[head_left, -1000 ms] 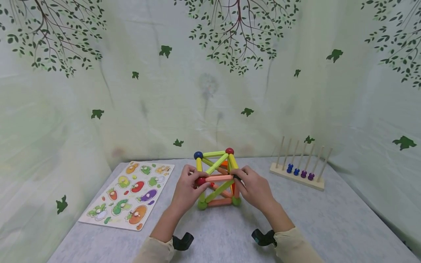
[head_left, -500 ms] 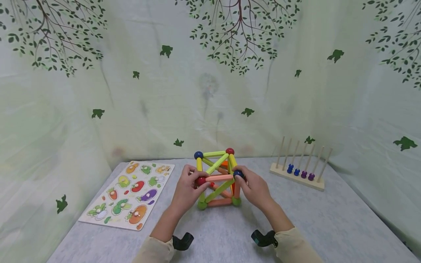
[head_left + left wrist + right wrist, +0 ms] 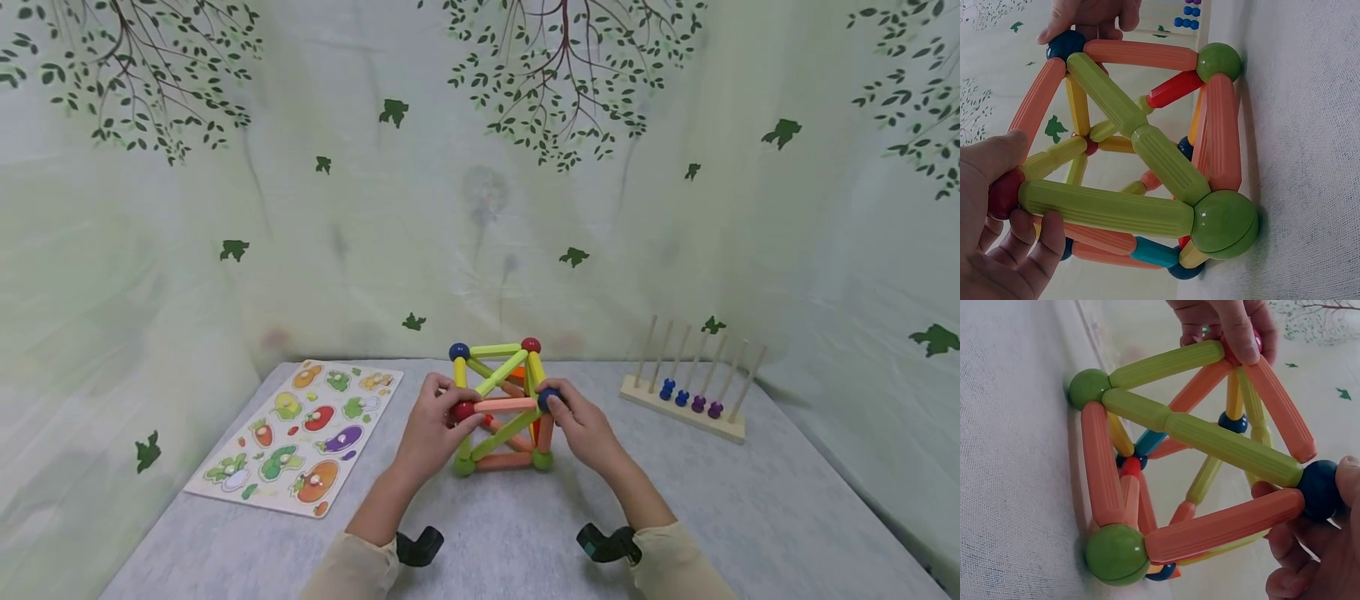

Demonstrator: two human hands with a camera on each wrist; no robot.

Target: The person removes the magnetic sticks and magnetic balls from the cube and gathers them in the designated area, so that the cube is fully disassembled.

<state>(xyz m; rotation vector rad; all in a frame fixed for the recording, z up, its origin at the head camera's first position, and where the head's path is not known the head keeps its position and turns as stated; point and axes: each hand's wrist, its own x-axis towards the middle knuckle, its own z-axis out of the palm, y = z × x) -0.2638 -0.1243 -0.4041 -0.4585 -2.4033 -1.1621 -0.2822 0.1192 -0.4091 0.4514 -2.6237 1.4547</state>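
Note:
A magnetic stick-and-ball frame (image 3: pixel 512 428) stands on the table, built of coloured rods and balls. At its upper front left corner my left hand (image 3: pixel 431 427) pinches a red ball (image 3: pixel 1005 194) between thumb and fingers. My right hand (image 3: pixel 583 423) holds a dark blue ball (image 3: pixel 1320 489) at the upper front right corner. A salmon rod (image 3: pixel 506 404) spans from the red ball toward the blue one, its right end close by the blue ball. Green rods and a salmon rod run down from these corners to two green balls (image 3: pixel 1225 224) at the base.
On the left lies a vegetable peg puzzle board (image 3: pixel 296 437). A wooden bead stand (image 3: pixel 682 408) with upright pegs and a few blue and purple beads stands back right. A leaf-printed curtain (image 3: pixel 480 250) hangs behind the grey table (image 3: pixel 517 542).
My right fingers have shifted on the blue ball, which was mostly covered and now shows. The left hand keeps its hold. The head view has shifted slightly.

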